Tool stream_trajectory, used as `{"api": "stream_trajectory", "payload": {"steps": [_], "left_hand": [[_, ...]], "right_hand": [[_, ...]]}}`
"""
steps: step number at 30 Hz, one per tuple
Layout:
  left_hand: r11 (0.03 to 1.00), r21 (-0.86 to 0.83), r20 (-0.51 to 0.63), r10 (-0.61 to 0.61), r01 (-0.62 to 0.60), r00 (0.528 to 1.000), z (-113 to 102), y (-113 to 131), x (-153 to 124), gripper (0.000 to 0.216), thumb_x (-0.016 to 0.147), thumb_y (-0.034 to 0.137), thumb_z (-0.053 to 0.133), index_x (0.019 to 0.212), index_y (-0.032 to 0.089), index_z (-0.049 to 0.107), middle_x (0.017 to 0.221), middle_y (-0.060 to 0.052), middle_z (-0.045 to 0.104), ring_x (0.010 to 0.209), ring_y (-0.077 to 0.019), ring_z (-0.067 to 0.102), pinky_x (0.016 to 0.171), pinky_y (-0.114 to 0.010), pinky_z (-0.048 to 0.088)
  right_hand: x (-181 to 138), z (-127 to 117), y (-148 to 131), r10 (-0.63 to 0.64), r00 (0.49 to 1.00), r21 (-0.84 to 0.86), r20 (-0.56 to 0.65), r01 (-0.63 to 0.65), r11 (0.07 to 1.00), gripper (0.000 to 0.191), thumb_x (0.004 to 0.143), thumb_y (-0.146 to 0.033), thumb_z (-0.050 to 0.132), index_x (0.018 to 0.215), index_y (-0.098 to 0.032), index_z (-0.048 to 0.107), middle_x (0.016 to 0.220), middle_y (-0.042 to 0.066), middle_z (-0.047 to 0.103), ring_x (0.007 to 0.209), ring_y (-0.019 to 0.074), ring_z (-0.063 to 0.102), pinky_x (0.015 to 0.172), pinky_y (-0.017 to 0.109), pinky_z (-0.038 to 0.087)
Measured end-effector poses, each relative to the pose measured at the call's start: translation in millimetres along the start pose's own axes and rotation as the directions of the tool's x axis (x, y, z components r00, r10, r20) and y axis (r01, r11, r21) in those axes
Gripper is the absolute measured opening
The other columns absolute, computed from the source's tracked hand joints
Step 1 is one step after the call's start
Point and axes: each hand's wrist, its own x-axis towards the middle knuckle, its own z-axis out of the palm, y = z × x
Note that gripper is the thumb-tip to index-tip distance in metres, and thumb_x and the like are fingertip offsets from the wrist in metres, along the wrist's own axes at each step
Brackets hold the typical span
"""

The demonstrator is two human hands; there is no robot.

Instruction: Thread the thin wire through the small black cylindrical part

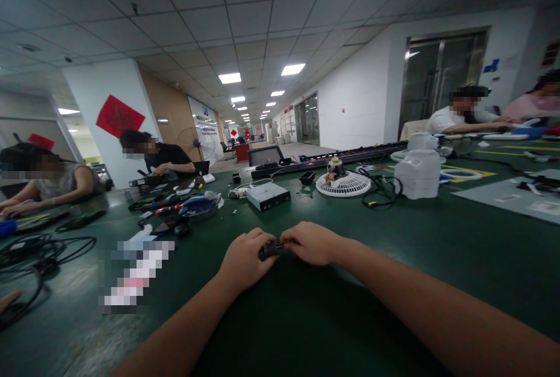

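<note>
At the near middle of the green tabletop (pixel 280 330), both hands meet around a small dark part (pixel 268 249). The left forearm enters from the bottom edge, left of centre, and runs up and to the right. The left hand (pixel 245 261) is turned with its back upward and outward; its thumb lies on the near side of the part and its curled fingers on the far side, forming a narrow grip that holds the part between them. The right forearm enters from the lower right and extends up and to the left, at a low angle to the tabletop. The right hand (pixel 312 243) is held back upward, fingers bent inward and drawn close together, with the fingertips at the right end of the part. Detail there is too small to tell whether these fingertips grip the part or only touch it. Beyond the hands stands a silver box (pixel 268 195) with a dark front. Right of this box lie a small black tray (pixel 307 178), a round white grille (pixel 343 187) bearing a small mechanism (pixel 335 168), a coiled black cable (pixel 381 187) and a white housing (pixel 419 174).
</note>
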Motion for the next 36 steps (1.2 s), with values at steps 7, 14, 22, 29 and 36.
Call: {"api": "stream_trajectory", "payload": {"steps": [7, 14, 22, 29, 36], "left_hand": [[1.000, -0.005, 0.009, -0.008, 0.008, 1.000, 2, -1, 0, 0.021, 0.081, 0.032, 0.064, 0.101, 0.025, 0.064, 0.098, -0.003, 0.063, 0.085, -0.0192, 0.060, 0.075, -0.029, 0.046], [1.000, -0.006, 0.005, -0.016, 0.016, 1.000, 2, 0, 0, 0.023, 0.080, 0.029, 0.065, 0.102, 0.024, 0.063, 0.097, -0.002, 0.064, 0.084, -0.0197, 0.060, 0.075, -0.031, 0.046], [1.000, 0.016, 0.017, 0.004, -0.004, 1.000, 2, 0, 0, 0.025, 0.081, 0.031, 0.063, 0.106, 0.025, 0.063, 0.101, -0.002, 0.064, 0.084, -0.0201, 0.060, 0.075, -0.032, 0.045], [0.992, 0.031, 0.017, -0.124, 0.123, 0.992, 5, -3, 2, 0.024, 0.082, 0.034, 0.060, 0.102, 0.023, 0.065, 0.096, -0.004, 0.065, 0.084, -0.0211, 0.061, 0.074, -0.032, 0.046], [0.993, 0.005, 0.006, -0.121, 0.121, 0.993, 4, -2, 1, 0.026, 0.082, 0.037, 0.060, 0.104, 0.023, 0.064, 0.099, -0.003, 0.067, 0.086, -0.0213, 0.062, 0.075, -0.033, 0.047]], "right_hand": [[1, 1, 0, -0.027, 0.999, -0.075, -0.028, 0.025, 0.997, 0.027, 0.088, -0.026, 0.046, 0.103, -0.022, 0.069, 0.098, 0.007, 0.071, 0.092, 0.0230, 0.063, 0.075, 0.030, 0.042], [-1, -4, 1, 0.028, 0.999, -0.165, -0.024, -0.031, 0.986, 0.022, 0.079, -0.029, 0.057, 0.092, -0.020, 0.072, 0.090, 0.009, 0.069, 0.086, 0.0241, 0.062, 0.070, 0.030, 0.043], [4, 2, 3, 0.207, 0.977, 0.000, -0.052, -0.207, 0.978, 0.025, 0.081, -0.031, 0.055, 0.097, -0.023, 0.073, 0.091, 0.005, 0.073, 0.080, 0.0202, 0.065, 0.063, 0.026, 0.043], [7, 5, 4, 0.319, 0.948, 0.110, 0.023, -0.319, 0.941, 0.032, 0.066, -0.052, 0.073, 0.083, -0.025, 0.074, 0.084, 0.002, 0.074, 0.075, 0.0200, 0.066, 0.056, 0.026, 0.043], [8, 5, 9, 0.265, 0.956, 0.214, -0.126, -0.234, 0.948, 0.020, 0.070, -0.031, 0.067, 0.085, -0.020, 0.076, 0.082, 0.003, 0.075, 0.074, 0.0177, 0.067, 0.063, 0.024, 0.047]]}}
